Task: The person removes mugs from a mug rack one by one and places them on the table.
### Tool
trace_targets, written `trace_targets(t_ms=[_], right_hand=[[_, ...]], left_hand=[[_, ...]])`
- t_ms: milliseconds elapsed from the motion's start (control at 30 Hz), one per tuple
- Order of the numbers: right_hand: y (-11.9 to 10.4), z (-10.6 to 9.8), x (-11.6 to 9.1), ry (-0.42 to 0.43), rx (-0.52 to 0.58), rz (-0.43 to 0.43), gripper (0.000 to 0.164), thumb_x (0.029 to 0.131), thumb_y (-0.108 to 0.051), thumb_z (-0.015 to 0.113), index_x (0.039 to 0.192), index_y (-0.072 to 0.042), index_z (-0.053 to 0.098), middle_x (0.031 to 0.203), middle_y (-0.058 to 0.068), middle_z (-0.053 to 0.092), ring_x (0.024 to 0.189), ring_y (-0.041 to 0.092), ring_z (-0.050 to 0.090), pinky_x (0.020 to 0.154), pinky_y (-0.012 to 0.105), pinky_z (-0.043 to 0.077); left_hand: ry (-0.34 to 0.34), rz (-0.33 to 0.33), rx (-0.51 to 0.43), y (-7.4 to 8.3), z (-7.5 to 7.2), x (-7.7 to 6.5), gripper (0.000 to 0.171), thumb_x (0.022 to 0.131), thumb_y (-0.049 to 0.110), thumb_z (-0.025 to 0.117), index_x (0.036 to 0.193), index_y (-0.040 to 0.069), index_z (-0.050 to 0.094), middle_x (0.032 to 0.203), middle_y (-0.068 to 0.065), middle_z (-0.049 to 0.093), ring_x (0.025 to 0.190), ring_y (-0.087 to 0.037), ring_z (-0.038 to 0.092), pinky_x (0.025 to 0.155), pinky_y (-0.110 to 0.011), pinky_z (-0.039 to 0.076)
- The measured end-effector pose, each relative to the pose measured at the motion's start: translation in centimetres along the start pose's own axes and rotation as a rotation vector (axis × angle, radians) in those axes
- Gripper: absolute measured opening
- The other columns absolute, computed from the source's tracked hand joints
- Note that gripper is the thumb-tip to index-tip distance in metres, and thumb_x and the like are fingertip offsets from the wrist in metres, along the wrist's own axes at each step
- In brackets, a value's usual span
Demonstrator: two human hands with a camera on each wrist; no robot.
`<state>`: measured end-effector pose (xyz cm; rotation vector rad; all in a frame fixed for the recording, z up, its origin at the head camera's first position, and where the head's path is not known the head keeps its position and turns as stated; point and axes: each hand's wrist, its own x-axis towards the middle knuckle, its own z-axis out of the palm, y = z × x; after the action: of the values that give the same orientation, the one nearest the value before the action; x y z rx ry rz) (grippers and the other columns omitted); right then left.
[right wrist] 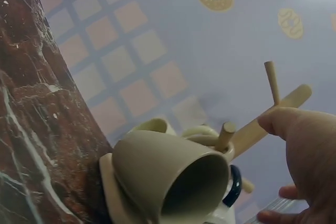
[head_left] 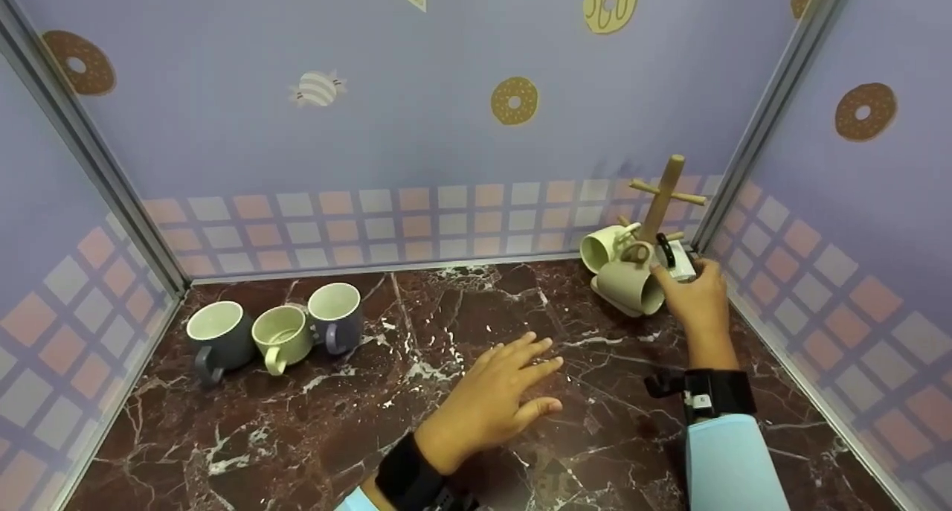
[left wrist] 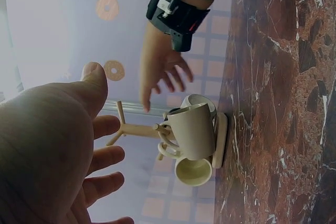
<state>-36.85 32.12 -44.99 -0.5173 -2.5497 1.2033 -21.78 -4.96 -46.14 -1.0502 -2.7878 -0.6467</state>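
Note:
A wooden mug tree (head_left: 657,206) stands at the back right. Three mugs hang low on it: a pale yellow mug (head_left: 599,248), a beige mug (head_left: 629,283) and a white mug with a black handle (head_left: 680,261). My right hand (head_left: 698,297) is at the white mug's side, fingers loosely extended; thumb and fingers stand apart in the right wrist view, holding nothing. The beige mug (right wrist: 157,166) partly hides the white one there. Over the front middle of the table, my left hand (head_left: 494,396) hovers palm down, fingers spread and holding nothing.
On the left of the dark marble table (head_left: 416,436) stand a dark grey mug (head_left: 223,340), a yellow-green mug (head_left: 283,336) and a blue-grey mug (head_left: 336,319), side by side. Patterned walls (head_left: 416,139) with metal corner posts enclose the table at the back and sides.

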Motion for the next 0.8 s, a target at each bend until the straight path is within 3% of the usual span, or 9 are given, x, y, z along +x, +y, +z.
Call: trace_targets(t_ms=[167, 300, 400, 533, 800], right_hand=[[1.2, 1.4, 0.0, -0.101, -0.030, 0.090, 0.129, 0.098, -0.080, 0.068, 0.175, 0.006, 0.012, 0.175, 0.044, 0.033, 0.161, 0.060, 0.041, 0.136, 0.066, 0.038], [1.5, 2.6, -0.2, -0.166, 0.047, 0.140, 0.134, 0.097, -0.082, 0.067, 0.175, 0.010, 0.008, 0.176, 0.045, 0.028, 0.149, 0.059, 0.057, 0.122, 0.059, 0.057], [1.8, 3.4, -0.2, -0.189, 0.133, 0.168, 0.130, 0.098, -0.078, 0.071, 0.175, 0.010, 0.014, 0.177, 0.043, 0.028, 0.129, 0.053, 0.075, 0.099, 0.046, 0.071], [2.1, 4.3, 0.0, -0.181, 0.166, 0.171, 0.123, 0.097, -0.072, 0.077, 0.172, 0.012, 0.026, 0.174, 0.042, 0.037, 0.104, 0.041, 0.086, 0.083, 0.034, 0.072], [2.3, 5.2, 0.0, -0.119, 0.344, 0.179, 0.108, 0.096, -0.057, 0.087, 0.167, 0.010, 0.042, 0.166, 0.036, 0.052, 0.093, 0.024, 0.085, 0.083, 0.031, 0.073]], left_hand=[[-0.004, -0.007, 0.001, -0.1, 0.0, 0.0, 0.068, 0.113, 0.066, 0.051, 0.170, 0.028, 0.053, 0.186, 0.002, 0.036, 0.175, -0.027, 0.032, 0.143, -0.059, 0.029], [-0.005, -0.011, 0.004, -0.2, -0.1, 0.0, 0.068, 0.113, 0.066, 0.051, 0.170, 0.029, 0.052, 0.186, 0.002, 0.035, 0.175, -0.026, 0.032, 0.143, -0.059, 0.029], [-0.007, -0.013, 0.005, -0.2, -0.1, 0.0, 0.069, 0.113, 0.067, 0.050, 0.170, 0.029, 0.052, 0.186, 0.003, 0.035, 0.175, -0.026, 0.032, 0.143, -0.058, 0.029], [-0.005, -0.018, -0.003, -0.3, 0.0, 0.0, 0.068, 0.113, 0.064, 0.053, 0.170, 0.028, 0.053, 0.186, 0.002, 0.035, 0.175, -0.027, 0.032, 0.143, -0.058, 0.028], [-0.002, -0.018, -0.009, -0.3, -0.1, 0.0, 0.069, 0.112, 0.068, 0.051, 0.169, 0.029, 0.054, 0.186, 0.003, 0.035, 0.175, -0.026, 0.031, 0.143, -0.058, 0.029]])
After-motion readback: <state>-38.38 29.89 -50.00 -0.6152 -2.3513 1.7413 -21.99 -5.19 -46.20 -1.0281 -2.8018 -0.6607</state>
